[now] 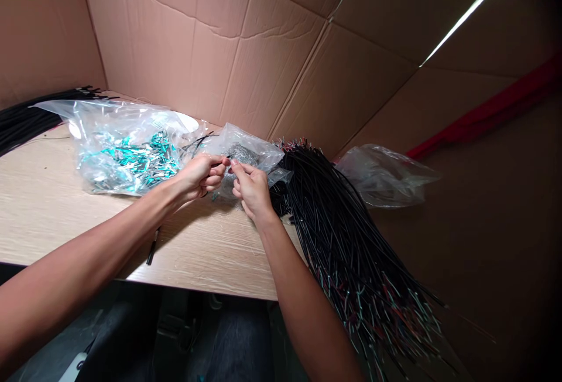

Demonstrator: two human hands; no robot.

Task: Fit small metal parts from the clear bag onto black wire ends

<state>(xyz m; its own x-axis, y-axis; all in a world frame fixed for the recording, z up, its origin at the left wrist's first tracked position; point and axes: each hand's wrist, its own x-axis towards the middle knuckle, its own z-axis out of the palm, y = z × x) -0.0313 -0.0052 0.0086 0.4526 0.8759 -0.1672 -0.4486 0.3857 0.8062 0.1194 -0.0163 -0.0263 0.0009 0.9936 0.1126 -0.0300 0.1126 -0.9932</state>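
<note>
Both hands meet over the table in the middle of the head view. My left hand is closed in a pinch around a thin black cable, of which only a short dark bit shows at the fingertips. Touching that same spot, the thumb and fingers of my right hand are pinched together; what lies between them is too small to make out. Just behind the hands, an open clear plastic bag holds a heap of small silvery metal parts. A short black cable end lies below my left forearm.
A clear bag of teal-and-silver pieces lies left. A thick bundle of black cables with coloured wire ends hangs over the table's right edge; more black cables lie far left. Another clear bag is at right. Cardboard walls enclose the table.
</note>
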